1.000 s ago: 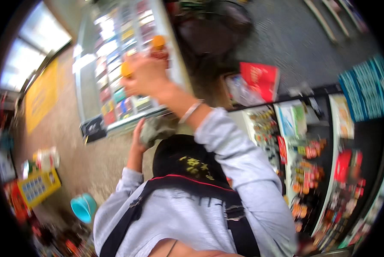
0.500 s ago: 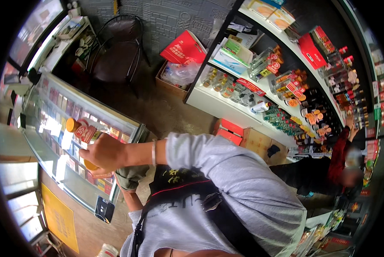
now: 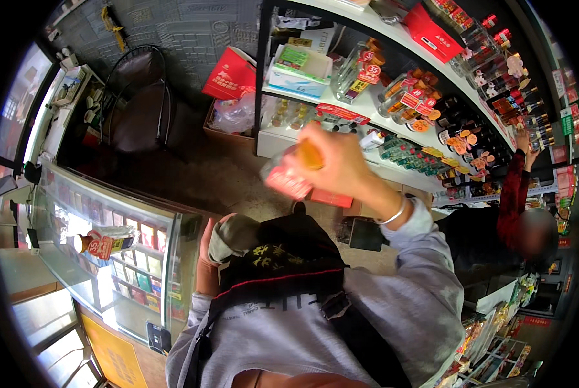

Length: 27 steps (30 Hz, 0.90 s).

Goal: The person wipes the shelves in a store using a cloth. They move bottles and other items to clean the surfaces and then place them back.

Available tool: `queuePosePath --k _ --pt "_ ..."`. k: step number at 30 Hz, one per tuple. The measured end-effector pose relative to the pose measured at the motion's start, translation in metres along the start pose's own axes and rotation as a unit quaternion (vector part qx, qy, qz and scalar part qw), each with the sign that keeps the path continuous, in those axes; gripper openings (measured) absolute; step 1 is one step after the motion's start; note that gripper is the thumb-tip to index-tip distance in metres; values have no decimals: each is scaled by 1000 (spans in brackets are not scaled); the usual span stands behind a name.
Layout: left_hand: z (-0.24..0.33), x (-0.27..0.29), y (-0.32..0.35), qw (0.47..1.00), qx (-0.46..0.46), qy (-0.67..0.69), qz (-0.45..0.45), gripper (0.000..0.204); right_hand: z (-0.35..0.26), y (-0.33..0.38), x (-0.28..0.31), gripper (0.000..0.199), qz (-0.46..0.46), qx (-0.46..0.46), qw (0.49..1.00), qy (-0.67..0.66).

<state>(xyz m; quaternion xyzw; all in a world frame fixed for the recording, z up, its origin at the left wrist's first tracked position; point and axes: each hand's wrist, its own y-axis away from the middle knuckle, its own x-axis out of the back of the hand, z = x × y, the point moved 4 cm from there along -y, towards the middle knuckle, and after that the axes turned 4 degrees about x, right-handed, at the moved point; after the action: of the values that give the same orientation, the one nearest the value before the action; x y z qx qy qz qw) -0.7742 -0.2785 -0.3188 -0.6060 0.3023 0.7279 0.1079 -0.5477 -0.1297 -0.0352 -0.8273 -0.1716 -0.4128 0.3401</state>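
On the glass display counter (image 3: 108,213), rows of small packs inside and one bottle with a red label (image 3: 102,244) lying on top. Near the black bag (image 3: 283,255), left hand (image 3: 206,258), grip impossible to tell. Raised before the stocked white shelves (image 3: 367,103), right hand (image 3: 338,161) clamped around a blurred orange-capped bottle (image 3: 292,169).

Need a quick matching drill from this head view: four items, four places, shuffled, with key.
Items
1. Clear plastic bottle with orange cap and red label
2. Second clear bottle with a red label
3. Dark metal-framed chair
4. Red carton box

Places
A. Lying on top of the glass display counter
B. On the floor against the grey wall, left of the white shelving
C. Held up in the right hand
D. On the floor beside the end of the white shelving

Pairs: 1-C, 2-A, 3-B, 4-D
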Motion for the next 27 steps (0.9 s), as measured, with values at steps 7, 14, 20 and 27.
queuePosePath --k 7,14,20,27 --pt "-37 -48 -100 997 10 -71 19 59 172 37 97 33 13 -109 987 120" --pt "-82 -81 -176 998 4 -45 39 53 296 34 145 35 -1 -111 986 128" --pt "-107 -93 -205 998 -7 -38 51 55 354 11 154 37 -59 -139 977 154" --pt "-101 -99 -221 998 -27 -10 54 53 416 -15 140 53 -92 -145 980 100"
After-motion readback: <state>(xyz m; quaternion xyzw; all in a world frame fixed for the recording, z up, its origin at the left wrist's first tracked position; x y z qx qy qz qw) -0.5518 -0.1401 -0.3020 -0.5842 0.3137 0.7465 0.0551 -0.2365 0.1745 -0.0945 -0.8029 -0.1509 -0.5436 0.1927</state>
